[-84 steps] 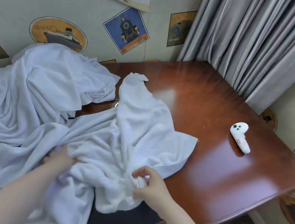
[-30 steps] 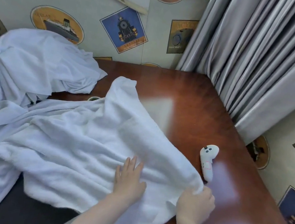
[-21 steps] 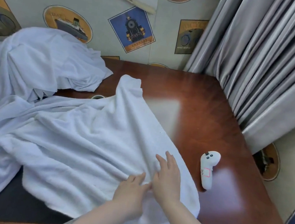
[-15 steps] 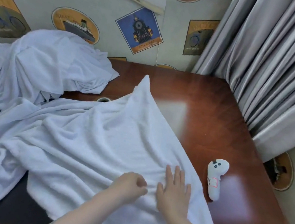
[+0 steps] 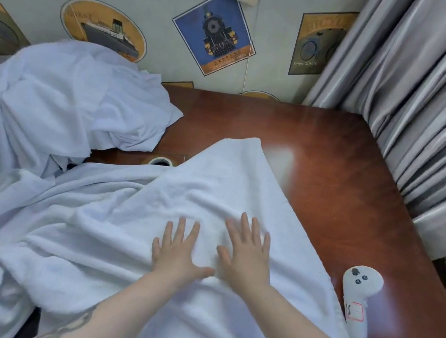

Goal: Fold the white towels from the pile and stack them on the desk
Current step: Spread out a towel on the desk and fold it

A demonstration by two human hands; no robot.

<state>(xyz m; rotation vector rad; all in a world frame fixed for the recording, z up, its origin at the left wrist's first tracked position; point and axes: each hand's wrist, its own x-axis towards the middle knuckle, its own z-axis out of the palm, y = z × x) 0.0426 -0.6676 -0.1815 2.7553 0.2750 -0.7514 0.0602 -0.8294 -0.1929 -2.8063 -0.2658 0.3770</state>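
A white towel (image 5: 214, 184) lies spread over the reddish wooden desk (image 5: 346, 163), its far corner pointing toward the wall. My left hand (image 5: 178, 251) and my right hand (image 5: 247, 254) lie side by side on its middle, palms down, fingers straight and spread, pressing the cloth flat. A rumpled pile of white towels (image 5: 61, 106) is heaped at the back left, running down the left side and touching the spread towel.
A white hand controller (image 5: 356, 299) with a red-edged label lies on the desk just right of the towel's edge. A small round hole (image 5: 159, 161) shows in the desk by the pile. Grey curtains (image 5: 426, 97) hang along the right; a papered wall stands behind.
The towel was pulled from a bunched state and laid out flat. My left hand uncurled from a loose fist, and both hands slid forward onto the towel's middle with fingers spread.
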